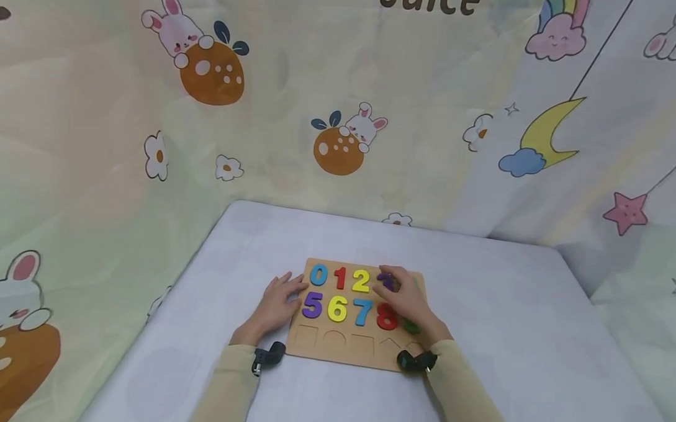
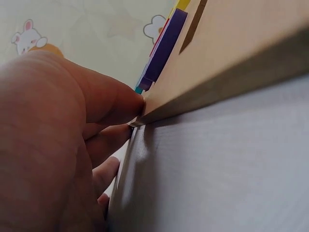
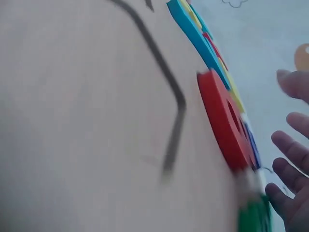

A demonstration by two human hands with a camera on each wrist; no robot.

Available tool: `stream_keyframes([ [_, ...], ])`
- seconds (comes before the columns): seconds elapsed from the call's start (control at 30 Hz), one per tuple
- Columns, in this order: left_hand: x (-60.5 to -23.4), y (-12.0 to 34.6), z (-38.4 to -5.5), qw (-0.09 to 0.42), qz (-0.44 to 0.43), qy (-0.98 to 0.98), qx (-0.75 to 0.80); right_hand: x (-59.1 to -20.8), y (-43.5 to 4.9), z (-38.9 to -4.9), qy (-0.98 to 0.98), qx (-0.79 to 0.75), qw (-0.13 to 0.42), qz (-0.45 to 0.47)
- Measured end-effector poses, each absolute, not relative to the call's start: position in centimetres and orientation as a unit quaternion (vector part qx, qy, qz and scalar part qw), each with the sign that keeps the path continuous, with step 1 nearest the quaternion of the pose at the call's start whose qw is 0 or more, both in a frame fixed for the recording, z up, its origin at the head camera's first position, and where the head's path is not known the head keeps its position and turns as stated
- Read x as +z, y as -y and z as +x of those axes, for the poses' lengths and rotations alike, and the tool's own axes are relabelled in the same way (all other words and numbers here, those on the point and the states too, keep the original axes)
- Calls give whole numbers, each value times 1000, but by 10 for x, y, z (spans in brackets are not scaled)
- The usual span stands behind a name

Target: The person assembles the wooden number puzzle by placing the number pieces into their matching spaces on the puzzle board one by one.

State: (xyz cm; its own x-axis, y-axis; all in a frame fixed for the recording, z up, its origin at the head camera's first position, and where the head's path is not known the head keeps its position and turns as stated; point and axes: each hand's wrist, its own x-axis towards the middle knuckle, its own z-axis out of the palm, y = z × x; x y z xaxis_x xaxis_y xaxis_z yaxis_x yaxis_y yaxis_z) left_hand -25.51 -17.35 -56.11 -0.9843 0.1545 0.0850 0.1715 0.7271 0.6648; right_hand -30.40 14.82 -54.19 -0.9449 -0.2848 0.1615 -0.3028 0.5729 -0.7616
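Note:
A wooden number board lies on the white-covered table with colored numerals in two rows. My left hand is at the board's left side, its thumb and forefinger touching the edge near the purple 5. Over the board's upper right is my right hand, fingers spread around a purple numeral that it partly covers. Whether it touches that numeral cannot be told. In the right wrist view the fingers are apart, with nothing visible between them. Beneath the right hand sit the red 8 and a green piece, partly hidden.
Blue 0, red 1 and yellow 2 line the top row. Yellow 6 and blue 7 are below. Outlined shapes mark the board's near strip. A printed cloth backdrop stands behind the table.

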Motion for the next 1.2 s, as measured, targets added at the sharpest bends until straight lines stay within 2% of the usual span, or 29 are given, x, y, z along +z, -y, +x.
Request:
stream_keyframes([
  [0.2, -562, 187, -251, 8, -69, 931, -359, -537, -160, -283, 893, 417, 33, 163],
  [0.6, -567, 210, -249, 2, -46, 930, -364, -534, -174, -253, 897, 408, 39, 166],
  [0.87, -566, 215, -252, -1, -56, 934, -353, -533, -183, -246, 903, 393, 45, 167],
  [1.2, -550, 217, -251, -48, -77, 948, -304, -533, -182, -248, 909, 372, 43, 181],
])
